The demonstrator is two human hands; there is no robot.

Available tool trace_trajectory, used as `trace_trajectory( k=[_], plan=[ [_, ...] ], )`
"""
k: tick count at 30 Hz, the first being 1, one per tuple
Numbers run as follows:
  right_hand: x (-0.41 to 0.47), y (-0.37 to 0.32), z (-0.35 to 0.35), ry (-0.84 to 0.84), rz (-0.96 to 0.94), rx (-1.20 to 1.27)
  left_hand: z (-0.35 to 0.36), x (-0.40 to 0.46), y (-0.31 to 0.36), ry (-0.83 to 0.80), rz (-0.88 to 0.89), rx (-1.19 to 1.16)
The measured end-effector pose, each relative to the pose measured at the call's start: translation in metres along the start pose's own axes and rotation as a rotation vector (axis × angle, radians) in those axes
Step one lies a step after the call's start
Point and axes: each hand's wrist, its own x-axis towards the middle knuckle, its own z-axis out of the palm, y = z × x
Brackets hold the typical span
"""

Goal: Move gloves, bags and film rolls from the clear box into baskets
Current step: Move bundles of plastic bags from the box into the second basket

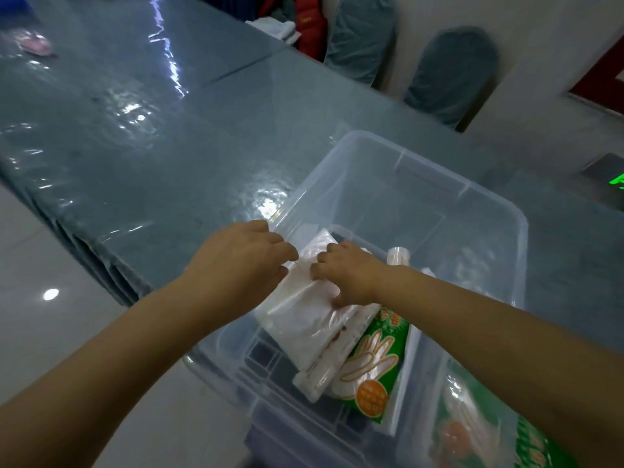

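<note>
A clear plastic box (pixel 398 153) stands on the table's near right part. Inside it a pack of white bags (pixel 304 319) in clear wrap lies tilted against the left wall. My left hand (pixel 243 255) pinches its upper left edge at the box rim. My right hand (pixel 347 268) reaches into the box and grips the same pack from the top. Under the pack lies a green glove packet (pixel 378 363) with a hand drawing. A film roll (pixel 398 256) pokes up behind my right wrist. Another green packet (pixel 472 430) shows at the lower right.
The table (pixel 169 136) is covered with shiny blue-grey plastic sheeting. A pink object (pixel 37 45) lies at its far left. Two covered chairs (pixel 449 72) stand beyond the table. Pale floor (pixel 50 315) lies to the left. No basket is in view.
</note>
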Motion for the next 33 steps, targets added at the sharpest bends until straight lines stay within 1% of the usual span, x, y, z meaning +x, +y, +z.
trace_trajectory(
  k=[4, 6, 10, 11, 13, 15, 17, 21, 23, 25, 28, 33],
  plan=[
    [-0.019, 0.003, -0.001, 0.039, -0.068, -0.023, 0.001, 0.001, 0.001, -0.023, -0.004, 0.004],
    [-0.031, 0.003, -0.001, 0.006, -0.084, -0.034, 0.002, 0.003, 0.003, -0.042, 0.001, 0.025],
    [-0.054, 0.005, 0.004, -0.1, -0.065, 0.024, -0.001, 0.012, 0.01, -0.111, -0.013, 0.078],
    [-0.057, 0.005, 0.005, -0.108, -0.068, 0.028, -0.003, 0.015, 0.012, -0.139, -0.024, 0.089],
    [-0.056, 0.005, 0.003, -0.069, -0.104, 0.013, -0.008, 0.023, 0.017, -0.172, -0.058, 0.105],
    [-0.046, 0.004, 0.001, 0.01, -0.148, 0.014, -0.013, 0.031, 0.02, -0.141, -0.099, 0.104],
    [-0.034, 0.002, -0.001, 0.071, -0.169, 0.048, -0.015, 0.036, 0.02, -0.077, -0.131, 0.101],
    [-0.012, 0.002, 0.002, 0.002, -0.146, 0.077, -0.011, 0.033, 0.016, -0.018, -0.165, 0.092],
    [-0.007, 0.004, 0.004, -0.022, -0.149, 0.102, -0.007, 0.027, 0.016, 0.022, -0.137, 0.078],
    [-0.005, 0.006, 0.007, -0.056, -0.146, 0.039, -0.004, 0.023, 0.016, 0.065, -0.083, 0.073],
    [-0.004, 0.007, 0.007, -0.104, -0.133, -0.05, -0.002, 0.02, 0.015, 0.058, -0.049, 0.098],
    [-0.01, 0.008, -0.001, -0.062, -0.205, -0.161, 0.0, 0.022, 0.015, 0.055, -0.03, 0.095]
  ],
)
